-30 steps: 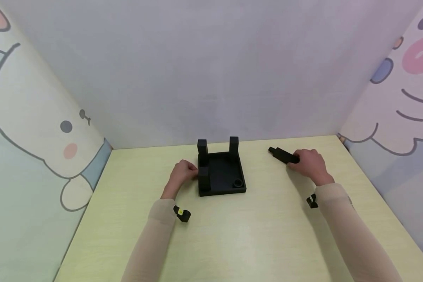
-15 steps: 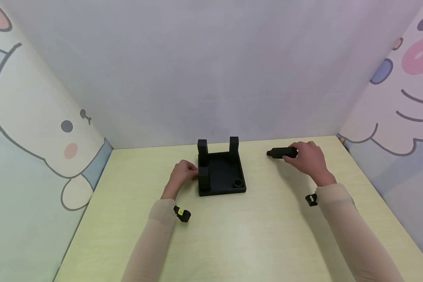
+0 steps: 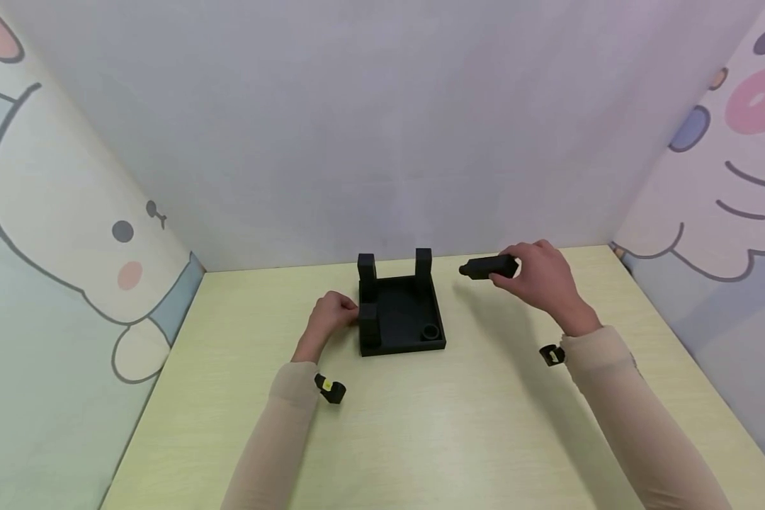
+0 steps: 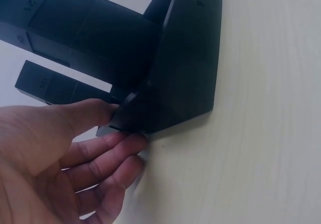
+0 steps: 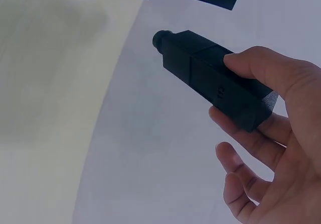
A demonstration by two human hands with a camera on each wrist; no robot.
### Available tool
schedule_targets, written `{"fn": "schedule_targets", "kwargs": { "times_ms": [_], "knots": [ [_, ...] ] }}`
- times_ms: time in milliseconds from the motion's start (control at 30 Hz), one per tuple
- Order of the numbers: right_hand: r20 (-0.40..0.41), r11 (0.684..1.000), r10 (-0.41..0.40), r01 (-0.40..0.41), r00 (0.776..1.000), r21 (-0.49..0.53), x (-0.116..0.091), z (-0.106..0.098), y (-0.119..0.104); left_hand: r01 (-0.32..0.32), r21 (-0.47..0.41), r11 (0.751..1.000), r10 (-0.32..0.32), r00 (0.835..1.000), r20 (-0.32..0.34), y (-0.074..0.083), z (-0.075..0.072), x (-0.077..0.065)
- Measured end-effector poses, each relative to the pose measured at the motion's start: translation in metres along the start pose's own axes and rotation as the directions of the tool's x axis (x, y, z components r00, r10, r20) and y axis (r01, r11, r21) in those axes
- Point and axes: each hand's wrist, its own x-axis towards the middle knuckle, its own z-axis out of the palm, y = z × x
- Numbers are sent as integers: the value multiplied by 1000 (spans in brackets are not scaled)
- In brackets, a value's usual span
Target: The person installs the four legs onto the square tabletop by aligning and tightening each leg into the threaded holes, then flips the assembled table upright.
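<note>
My right hand [image 3: 540, 278] pinches a black block-shaped post [image 5: 213, 76] by one end, thumb on one side and fingers on the other. A short round peg sticks out of its far end, pointing left in the head view. The post is held above the table, its shadow falling below. My left hand [image 3: 329, 319] grips the left edge of a square black base [image 3: 408, 314], thumb at the rim and fingertips against the outside wall. Three similar posts stand upright on this base, among them a back right post [image 3: 423, 263]. A round ring socket [image 3: 430, 331] occupies its front right corner.
The base rests on a pale wooden table [image 3: 408, 439]. A plain light wall [image 3: 395, 142] rises behind the table, and side panels with cartoon drawings flank it. Small black wrist cameras hang below both sleeves.
My right hand has lifted the post and carried it left towards the base. The post has turned from slanting to nearly level, peg end leftward. My left hand stays at the base.
</note>
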Motion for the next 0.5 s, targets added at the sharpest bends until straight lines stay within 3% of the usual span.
{"fn": "schedule_targets", "kwargs": {
  "times_ms": [500],
  "knots": [
    [63,995,-82,78,995,70,0,-9,-52,7,3,1000,-7,1000,7,2,0,0]
  ]
}}
